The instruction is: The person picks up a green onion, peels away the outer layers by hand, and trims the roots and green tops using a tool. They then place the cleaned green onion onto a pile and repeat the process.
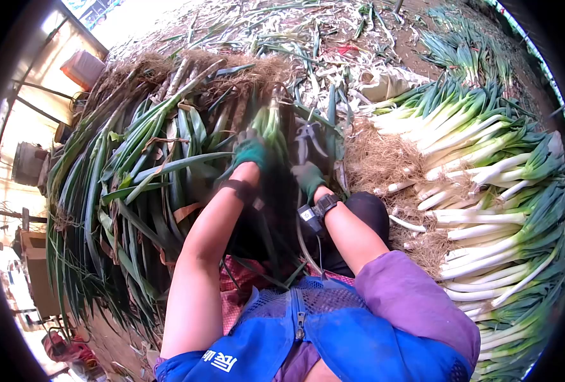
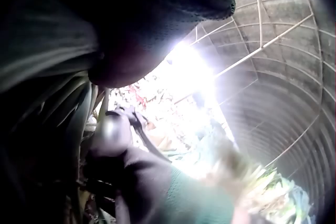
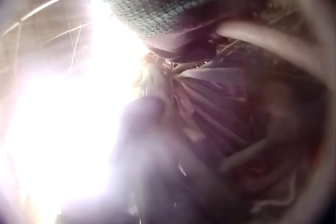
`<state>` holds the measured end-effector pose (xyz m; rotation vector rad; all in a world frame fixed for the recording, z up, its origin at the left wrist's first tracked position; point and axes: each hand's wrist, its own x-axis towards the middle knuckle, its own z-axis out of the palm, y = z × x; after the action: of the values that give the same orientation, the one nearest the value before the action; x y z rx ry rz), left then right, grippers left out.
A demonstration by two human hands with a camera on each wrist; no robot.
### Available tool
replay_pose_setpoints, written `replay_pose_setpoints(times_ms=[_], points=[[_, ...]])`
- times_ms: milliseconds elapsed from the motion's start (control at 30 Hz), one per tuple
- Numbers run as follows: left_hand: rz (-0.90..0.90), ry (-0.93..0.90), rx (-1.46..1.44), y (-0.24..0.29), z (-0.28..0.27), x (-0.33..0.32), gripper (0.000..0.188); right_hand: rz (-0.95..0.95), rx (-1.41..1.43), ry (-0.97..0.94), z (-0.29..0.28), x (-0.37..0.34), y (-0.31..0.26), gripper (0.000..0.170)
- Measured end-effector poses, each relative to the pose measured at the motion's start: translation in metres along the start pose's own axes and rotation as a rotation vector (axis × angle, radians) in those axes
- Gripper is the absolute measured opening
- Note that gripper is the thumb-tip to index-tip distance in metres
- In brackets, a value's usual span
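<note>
My left hand (image 1: 249, 153), in a green glove with a dark palm, grips a small bunch of leeks (image 1: 271, 124). Their pale stalks point away from me. The right hand (image 1: 308, 178), gloved alike, grips a grey metal hand tool (image 1: 309, 139) with a curved lever, just right of the bunch. From that hand a pale hose (image 3: 262, 35) curves away. Seen from the left wrist, the right-hand glove (image 2: 152, 182) wraps the tool, with the lever (image 2: 147, 137) standing out. Glare and blur hide the fingertips in the right wrist view.
A large heap of untrimmed leeks (image 1: 136, 172) with brown roots lies left. White-stemmed leeks (image 1: 480, 216) are stacked in rows at right, roots toward me. Peelings (image 1: 263, 25) litter the ground ahead. A bucket (image 1: 29, 164) and cardboard box (image 1: 37, 274) stand far left.
</note>
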<state>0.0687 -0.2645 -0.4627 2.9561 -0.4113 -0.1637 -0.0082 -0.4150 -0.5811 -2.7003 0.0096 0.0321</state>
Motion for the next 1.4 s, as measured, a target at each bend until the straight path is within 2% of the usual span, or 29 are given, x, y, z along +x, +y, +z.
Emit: replay_pose_setpoints(times_ms=[67,133,200,233,267,300,367,433,467,500,533,567,600,633,700,767,833,867,900,933,967,1000,1033,1100,1167,1200,1300,1333,1400], points=[[0.016,-0.039,0.02,-0.013,-0.006,-0.005,0.045,0.05,0.083,0.008,-0.001,0.0,0.012,0.029],[0.097,0.051,0.052,-0.022,0.002,-0.026,0.041,0.063,0.653,0.028,0.095,0.035,0.066,0.021],[0.18,0.108,0.121,-0.021,0.004,-0.056,0.031,0.106,0.766,0.067,0.03,0.008,0.026,0.016],[0.207,0.108,0.103,-0.014,-0.007,-0.076,0.03,0.16,0.714,0.078,0.0,0.0,0.001,0.016],[0.26,0.091,0.138,-0.009,-0.019,-0.095,0.029,-0.074,0.74,0.216,0.003,0.0,-0.001,0.015],[0.297,0.0,0.099,-0.016,-0.004,-0.105,0.029,-0.305,0.757,0.336,0.008,0.001,0.0,0.015],[0.267,0.009,-0.136,-0.005,-0.035,-0.145,0.034,-0.303,0.524,0.167,-0.037,-0.013,-0.024,0.016],[0.126,-0.178,-0.413,-0.023,-0.032,-0.127,0.041,-0.346,0.487,0.118,-0.041,-0.001,-0.026,0.016],[0.05,-0.278,-0.548,-0.03,-0.031,-0.121,0.044,-0.45,0.524,0.27,-0.036,0.006,-0.027,0.017],[0.059,-0.171,-1.055,-0.027,-0.037,-0.124,0.044,-0.423,0.658,0.329,-0.051,0.007,-0.049,0.022],[-0.051,-0.338,-1.366,-0.039,-0.034,-0.108,0.042,-0.435,0.697,0.301,-0.069,0.0,-0.061,0.024],[0.0,-0.328,-1.458,-0.034,-0.052,-0.104,0.036,-0.443,0.736,0.268,-0.114,-0.017,-0.092,0.026],[0.054,-0.322,-1.551,-0.029,-0.07,-0.099,0.031,-0.477,0.748,0.341,-0.11,-0.012,-0.096,0.028],[0.092,-0.45,-1.665,-0.043,-0.058,-0.082,0.026,-0.539,0.67,0.344,-0.115,-0.006,-0.097,0.03],[0.076,-0.432,-1.677,-0.046,-0.059,-0.079,0.023,-0.619,0.675,0.232,-0.098,0.013,-0.084,0.013],[-0.035,-0.443,-1.63,-0.057,-0.024,-0.07,0.025,-0.488,1.049,0.045,-0.043,0.026,-0.047,0.009],[-0.107,-0.409,-1.662,-0.062,0.007,-0.078,0.026,-0.357,-0.099,-0.069,-0.101,-0.004,-0.07,0.007],[-0.116,-0.385,-1.667,-0.068,0.025,-0.078,0.024,-0.404,0.749,-0.196,-0.073,-0.011,-0.048,0.008],[-0.128,-0.363,-1.674,-0.072,0.037,-0.075,0.023,-0.329,1.083,-0.24,-0.06,-0.026,-0.042,0.009],[-0.11,-0.447,-1.804,-0.072,0.033,-0.074,0.024,-0.252,1.419,-0.267,-0.047,-0.041,-0.035,0.01],[-0.096,-0.536,-1.933,-0.071,0.024,-0.076,0.024,-0.101,1.236,-0.22,-0.065,-0.066,-0.051,0.012],[-0.085,-0.63,-2.062,-0.071,0.021,-0.08,0.025,0.067,1.03,-0.338,-0.085,-0.082,-0.065,0.017],[-0.049,-0.546,-1.946,-0.071,0.027,-0.081,0.024,0.029,1.242,-0.427,-0.076,-0.092,-0.062,0.021],[0.031,-0.385,-1.705,-0.076,0.05,-0.076,0.023,0.234,1.222,-0.46,-0.1,-0.108,-0.09,0.025],[0.113,-0.317,-1.631,-0.077,0.065,-0.078,0.026,0.337,1.163,-0.547,-0.126,-0.106,-0.106,0.016],[0.075,-0.315,-1.706,-0.069,0.045,-0.083,0.025,0.383,1.13,-0.592,-0.132,-0.103,-0.11,0.013],[-0.103,-0.413,-1.946,-0.058,0.001,-0.095,0.02,0.085,1.168,-0.615,-0.09,-0.105,-0.101,0.012],[-0.174,-0.468,-2.027,-0.057,-0.003,-0.097,0.018,-0.142,1.199,-0.623,-0.04,-0.104,-0.08,0.016],[-0.133,-0.372,-1.844,-0.064,0.016,-0.083,0.014,-0.258,0.942,-0.549,-0.048,-0.11,-0.085,0.022]])
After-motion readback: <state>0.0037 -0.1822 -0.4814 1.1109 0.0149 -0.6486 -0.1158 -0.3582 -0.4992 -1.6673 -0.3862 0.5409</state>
